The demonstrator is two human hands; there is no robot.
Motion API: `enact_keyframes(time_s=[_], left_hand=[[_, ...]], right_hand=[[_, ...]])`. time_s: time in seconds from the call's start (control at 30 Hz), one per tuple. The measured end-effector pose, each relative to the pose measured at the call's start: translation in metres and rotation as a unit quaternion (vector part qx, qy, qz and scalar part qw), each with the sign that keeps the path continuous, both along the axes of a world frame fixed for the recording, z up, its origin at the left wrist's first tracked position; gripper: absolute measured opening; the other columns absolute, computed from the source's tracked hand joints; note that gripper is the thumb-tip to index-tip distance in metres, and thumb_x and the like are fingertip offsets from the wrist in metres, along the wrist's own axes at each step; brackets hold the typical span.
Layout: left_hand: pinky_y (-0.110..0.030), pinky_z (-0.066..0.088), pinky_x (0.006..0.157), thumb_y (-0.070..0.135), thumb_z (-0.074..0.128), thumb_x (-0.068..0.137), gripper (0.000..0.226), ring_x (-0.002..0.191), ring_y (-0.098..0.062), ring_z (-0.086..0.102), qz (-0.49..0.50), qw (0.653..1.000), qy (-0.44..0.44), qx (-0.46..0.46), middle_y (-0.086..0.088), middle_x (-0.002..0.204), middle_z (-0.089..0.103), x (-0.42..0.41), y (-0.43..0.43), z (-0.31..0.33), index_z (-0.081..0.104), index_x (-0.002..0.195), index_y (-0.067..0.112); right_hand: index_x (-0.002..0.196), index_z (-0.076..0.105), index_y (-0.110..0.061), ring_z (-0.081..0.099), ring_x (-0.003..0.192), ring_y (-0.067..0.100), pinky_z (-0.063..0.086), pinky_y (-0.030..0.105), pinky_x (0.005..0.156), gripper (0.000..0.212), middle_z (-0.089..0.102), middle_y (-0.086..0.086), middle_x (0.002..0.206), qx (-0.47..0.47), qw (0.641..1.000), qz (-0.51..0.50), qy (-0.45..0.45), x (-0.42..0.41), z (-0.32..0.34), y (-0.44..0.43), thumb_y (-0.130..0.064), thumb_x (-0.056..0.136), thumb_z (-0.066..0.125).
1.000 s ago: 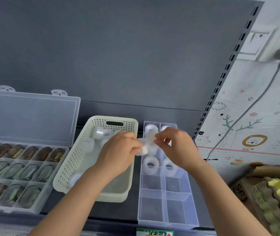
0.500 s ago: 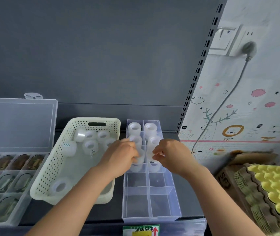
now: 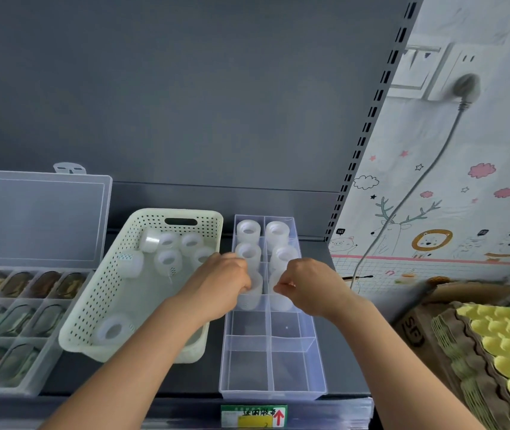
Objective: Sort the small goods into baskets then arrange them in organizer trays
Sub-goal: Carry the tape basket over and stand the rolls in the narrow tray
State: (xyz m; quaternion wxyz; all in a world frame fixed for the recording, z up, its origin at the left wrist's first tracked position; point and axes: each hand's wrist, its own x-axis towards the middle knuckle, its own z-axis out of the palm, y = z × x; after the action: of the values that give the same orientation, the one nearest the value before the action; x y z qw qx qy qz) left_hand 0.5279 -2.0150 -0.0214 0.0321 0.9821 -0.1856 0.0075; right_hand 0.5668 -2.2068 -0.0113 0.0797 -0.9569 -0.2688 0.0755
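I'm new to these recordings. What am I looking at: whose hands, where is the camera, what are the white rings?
No machine here: a person works bare-handed, filmed by one camera on their head that looks forward and down. On the shelf stand a cream perforated basket of loose tape rolls and a clear organizer tray, its four back compartments holding stored rolls. The left hand grips the left third-row roll; the right hand pinches the right third-row roll beside it. The front compartments look empty. At far left is an open clear box of dark items; egg cartons lie at right.
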Motion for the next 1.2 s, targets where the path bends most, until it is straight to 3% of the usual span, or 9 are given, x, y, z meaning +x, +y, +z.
enact_keyframes(time_s=[0.17,0.27,0.37,0.5,0.6,0.77,0.87,1.0,1.2], left_hand=[[-0.035,0.047,0.071,-0.007,0.068,0.074,0.027,0.083,-0.018,0.053,0.018,0.996,-0.068,-0.051,0.007,0.085,0.065,-0.007,0.010,0.000,0.075,0.080,0.018],[-0.037,0.048,0.083,0.003,0.063,0.087,0.021,0.090,-0.015,0.055,0.063,0.986,-0.095,-0.122,0.008,0.094,0.067,-0.031,0.019,0.025,0.077,0.090,0.018],[-0.032,0.044,0.093,0.017,0.056,0.095,0.020,0.099,-0.009,0.054,0.150,0.979,-0.052,-0.130,0.015,0.103,0.063,-0.055,0.046,0.040,0.073,0.100,0.023],[-0.030,0.049,0.076,0.024,0.060,0.091,0.011,0.085,-0.012,0.059,0.281,0.956,0.076,-0.040,0.008,0.089,0.064,-0.079,0.088,0.044,0.070,0.088,0.024],[-0.026,0.048,0.065,0.024,0.064,0.087,0.010,0.077,-0.011,0.059,0.310,0.938,0.156,-0.001,0.008,0.084,0.064,-0.088,0.103,0.041,0.068,0.079,0.021],[-0.025,0.039,0.052,0.033,0.070,0.083,0.034,0.060,-0.014,0.047,0.297,0.925,0.225,0.074,0.002,0.068,0.048,-0.086,0.106,0.032,0.050,0.062,0.016],[-0.024,0.033,0.047,0.023,0.067,0.086,0.037,0.054,-0.013,0.039,0.277,0.933,0.209,0.097,0.000,0.065,0.041,-0.084,0.102,0.029,0.043,0.060,0.015],[-0.030,0.040,0.058,0.003,0.059,0.085,0.029,0.056,-0.015,0.041,0.275,0.937,0.192,0.097,-0.001,0.068,0.043,-0.081,0.105,0.022,0.044,0.062,0.013],[-0.024,0.028,0.046,0.011,0.049,0.086,0.026,0.053,-0.015,0.037,0.276,0.957,0.088,0.015,0.000,0.063,0.040,-0.087,0.112,0.021,0.042,0.061,0.014]], right_hand=[[0.090,0.074,-0.019,0.059,0.085,0.023,0.051,0.034,0.071,0.024,0.064,0.003,0.091,0.076,0.996,0.016,-0.053,-0.008,0.009,0.008,-0.031,0.092,0.052],[0.088,0.073,-0.017,0.057,0.083,0.021,0.049,0.036,0.069,0.024,0.064,0.003,0.087,0.123,0.987,0.075,-0.066,-0.018,0.018,0.024,-0.029,0.093,0.053],[0.086,0.074,-0.017,0.057,0.083,0.023,0.049,0.040,0.070,0.021,0.067,0.004,0.085,0.167,0.974,0.149,-0.046,-0.030,0.025,0.047,-0.028,0.090,0.056],[0.101,0.073,-0.022,0.056,0.099,0.015,0.047,0.032,0.085,0.018,0.070,-0.005,0.101,0.152,0.964,0.218,0.022,-0.047,0.033,0.083,-0.028,0.087,0.064],[0.106,0.071,-0.024,0.052,0.106,0.015,0.045,0.032,0.089,0.021,0.069,-0.006,0.106,0.093,0.962,0.254,0.022,-0.054,0.031,0.111,-0.030,0.088,0.063],[0.099,0.063,-0.015,0.049,0.104,0.025,0.034,0.033,0.085,0.017,0.062,0.005,0.103,-0.150,0.962,0.188,-0.126,-0.048,0.016,0.149,-0.028,0.090,0.055],[0.096,0.062,-0.019,0.047,0.104,0.025,0.030,0.035,0.093,0.013,0.063,0.003,0.101,-0.200,0.960,0.139,-0.141,-0.044,0.012,0.159,-0.018,0.087,0.052],[0.091,0.062,-0.019,0.049,0.100,0.023,0.029,0.033,0.093,0.016,0.065,0.002,0.096,-0.190,0.964,0.109,-0.149,-0.040,0.003,0.166,-0.011,0.084,0.050],[0.097,0.069,-0.023,0.051,0.101,0.022,0.033,0.031,0.087,0.017,0.067,-0.001,0.095,-0.051,0.987,0.088,-0.122,-0.036,-0.007,0.162,-0.031,0.089,0.057]])
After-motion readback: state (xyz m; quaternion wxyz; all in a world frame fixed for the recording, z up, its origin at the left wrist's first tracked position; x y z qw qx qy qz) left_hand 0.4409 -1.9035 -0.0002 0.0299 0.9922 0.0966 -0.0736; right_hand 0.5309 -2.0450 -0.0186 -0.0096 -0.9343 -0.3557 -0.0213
